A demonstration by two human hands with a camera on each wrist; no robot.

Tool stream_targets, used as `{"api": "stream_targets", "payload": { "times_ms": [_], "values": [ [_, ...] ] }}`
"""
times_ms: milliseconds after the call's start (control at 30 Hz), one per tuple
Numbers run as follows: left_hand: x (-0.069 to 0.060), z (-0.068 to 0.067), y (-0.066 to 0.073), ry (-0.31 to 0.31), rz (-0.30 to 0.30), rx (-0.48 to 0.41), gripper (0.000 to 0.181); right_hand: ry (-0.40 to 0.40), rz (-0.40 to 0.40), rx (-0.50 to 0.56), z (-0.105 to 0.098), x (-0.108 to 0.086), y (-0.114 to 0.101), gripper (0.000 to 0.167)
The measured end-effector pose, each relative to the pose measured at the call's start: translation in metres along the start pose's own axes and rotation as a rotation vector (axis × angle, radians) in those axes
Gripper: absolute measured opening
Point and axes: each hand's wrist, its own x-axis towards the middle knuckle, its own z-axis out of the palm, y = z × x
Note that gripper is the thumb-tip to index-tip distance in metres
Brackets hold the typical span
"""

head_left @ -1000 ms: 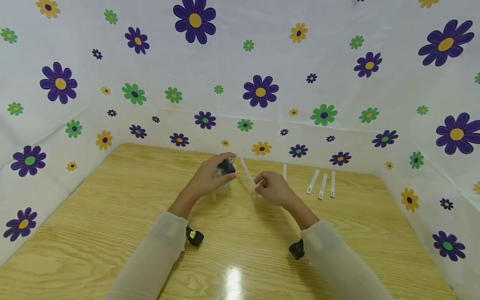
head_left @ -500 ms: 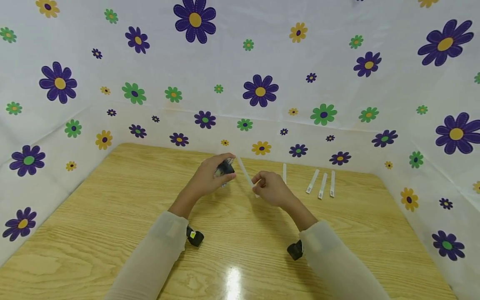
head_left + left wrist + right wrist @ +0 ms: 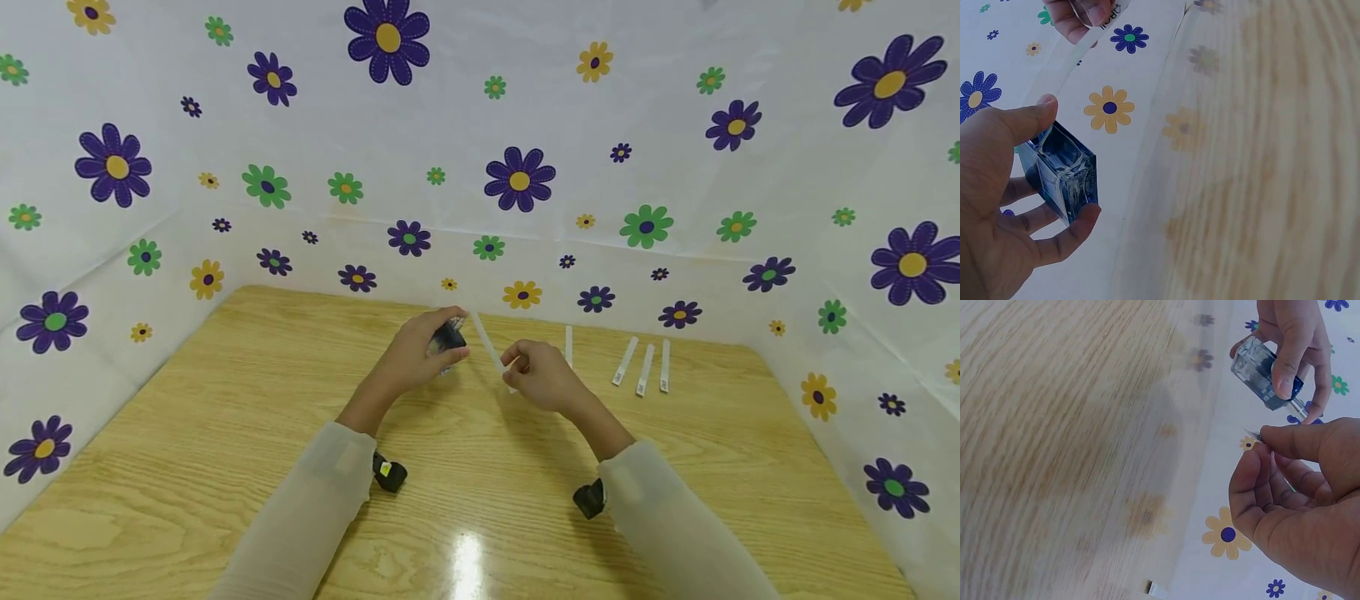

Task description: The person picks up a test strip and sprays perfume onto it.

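Observation:
My left hand (image 3: 411, 354) grips a blue-tinted glass perfume bottle (image 3: 448, 337) above the table. In the right wrist view the bottle (image 3: 1259, 374) lies tilted, its silver spray nozzle (image 3: 1298, 410) toward the right hand and a left fingertip at that end. My right hand (image 3: 542, 375) pinches a thin white paper test strip (image 3: 486, 340) near its printed lower end. The strip slants up and leftward, its far end close to the bottle's nozzle side. From the left wrist, the bottle (image 3: 1065, 169) shows between thumb and fingers; whether strip and nozzle touch, I cannot tell.
Several white paper strips (image 3: 645, 371) lie on the wooden table (image 3: 480, 467) to the right of my right hand, and another strip (image 3: 569, 346) is partly behind it. A white flower-patterned cloth (image 3: 420, 150) encloses the back and sides.
Both hands shift only slightly left in the view. The strip's far end has drifted a little toward the bottle. Each hand keeps its hold.

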Motion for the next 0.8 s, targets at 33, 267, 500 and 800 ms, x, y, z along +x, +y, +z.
{"api": "stream_targets", "payload": {
  "times_ms": [33,267,500,800],
  "values": [
    [-0.0003,0.0001,-0.0004,0.0,-0.003,0.003,0.058,-0.001,-0.001,0.0,0.0,-0.0002,-0.0004,0.016],
    [-0.0011,0.0012,-0.0029,0.001,-0.016,0.009,0.057,-0.002,0.003,-0.009,0.0013,0.0001,0.0,0.014],
    [-0.0013,0.0007,-0.0026,-0.008,-0.032,0.004,0.058,-0.009,-0.008,-0.014,0.0027,0.002,0.0022,0.012],
    [-0.0017,-0.0013,0.0011,-0.008,-0.02,0.008,0.056,-0.02,-0.006,-0.014,0.0033,0.0014,0.0018,0.011]
  ]
}}
